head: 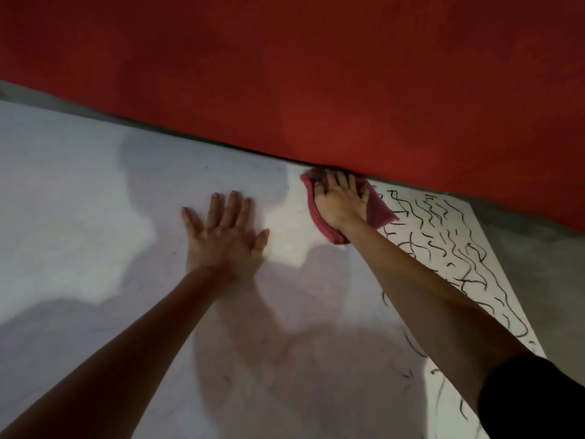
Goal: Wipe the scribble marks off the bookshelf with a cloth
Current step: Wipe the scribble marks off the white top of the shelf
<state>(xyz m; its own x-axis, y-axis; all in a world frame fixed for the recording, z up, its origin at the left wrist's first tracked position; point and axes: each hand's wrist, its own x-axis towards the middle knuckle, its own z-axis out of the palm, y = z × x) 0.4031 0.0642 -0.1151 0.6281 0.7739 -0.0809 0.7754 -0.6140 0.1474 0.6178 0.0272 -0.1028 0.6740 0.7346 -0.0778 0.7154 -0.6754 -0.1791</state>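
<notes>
A white bookshelf top (95, 191) fills the lower view. Black scribble marks (449, 245) cover its right part, and a few faint strokes show near the bottom right. A folded pink cloth (378, 209) lies at the far edge of the shelf, by the red wall. My right hand (340, 201) presses flat on the cloth with fingers spread, just left of the scribbles. My left hand (223, 232) rests flat on bare white surface to the left, fingers straight and spread, holding nothing.
A red wall (316, 74) rises right behind the shelf's far edge. A grey floor or ledge (538, 264) shows past the shelf's right edge. Shadows of my arms fall across the white surface.
</notes>
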